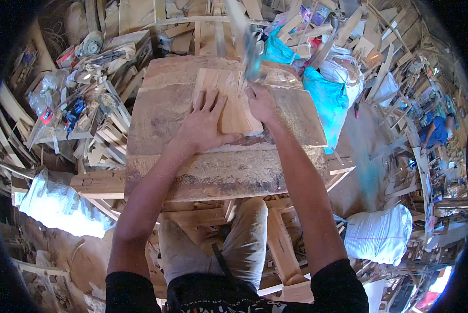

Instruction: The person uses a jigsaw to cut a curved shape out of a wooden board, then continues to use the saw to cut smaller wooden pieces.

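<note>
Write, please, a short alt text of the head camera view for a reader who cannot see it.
A person's left hand lies flat on a pale wooden piece on a dusty workbench, while the right hand holds a tool blurred by motion over it. Around them are wood offcuts, a blue sack and a white sack.

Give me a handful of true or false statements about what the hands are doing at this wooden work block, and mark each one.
1. The left hand lies flat on the pale wood pieces. True.
2. The right hand is empty. False: it is closed on the handle of a tool, blurred, raised above the wood.
3. The wood pieces rest on a big worn wooden block. True.
4. A blue bag sits left of the block. False: it is at the block's right edge.
5. Both hands press on the wood. False: only the left does.
</note>
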The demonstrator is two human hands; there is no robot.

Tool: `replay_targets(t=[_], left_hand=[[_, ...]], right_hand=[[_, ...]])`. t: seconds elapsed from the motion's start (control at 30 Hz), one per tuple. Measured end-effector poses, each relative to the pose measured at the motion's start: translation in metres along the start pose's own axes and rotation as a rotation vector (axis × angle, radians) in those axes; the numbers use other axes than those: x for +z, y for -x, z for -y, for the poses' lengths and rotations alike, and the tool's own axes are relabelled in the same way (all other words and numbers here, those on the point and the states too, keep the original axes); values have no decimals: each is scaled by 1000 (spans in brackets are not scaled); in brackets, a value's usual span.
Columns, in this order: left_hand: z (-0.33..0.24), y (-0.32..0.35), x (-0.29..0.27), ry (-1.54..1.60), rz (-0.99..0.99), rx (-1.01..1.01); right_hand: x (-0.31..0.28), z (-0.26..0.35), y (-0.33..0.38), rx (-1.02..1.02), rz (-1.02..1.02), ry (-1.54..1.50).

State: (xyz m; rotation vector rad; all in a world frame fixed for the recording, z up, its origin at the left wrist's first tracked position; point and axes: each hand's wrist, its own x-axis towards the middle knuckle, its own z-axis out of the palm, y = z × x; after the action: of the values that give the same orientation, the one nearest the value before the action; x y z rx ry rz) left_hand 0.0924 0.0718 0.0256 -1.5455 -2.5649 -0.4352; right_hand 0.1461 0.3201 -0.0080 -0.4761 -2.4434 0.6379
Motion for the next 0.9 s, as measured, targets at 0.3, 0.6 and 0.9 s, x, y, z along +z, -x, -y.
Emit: replay_targets(t=[0.3, 0.6, 0.9], left_hand=[[10, -3, 3, 51, -35, 57], [16, -7, 3, 44, -19, 67], [18, -11, -1, 24, 7, 57]], right_hand=[[1, 9, 1, -6, -11, 78], [5, 10, 1, -82, -129, 23], [2, 15, 0, -26, -89, 31]])
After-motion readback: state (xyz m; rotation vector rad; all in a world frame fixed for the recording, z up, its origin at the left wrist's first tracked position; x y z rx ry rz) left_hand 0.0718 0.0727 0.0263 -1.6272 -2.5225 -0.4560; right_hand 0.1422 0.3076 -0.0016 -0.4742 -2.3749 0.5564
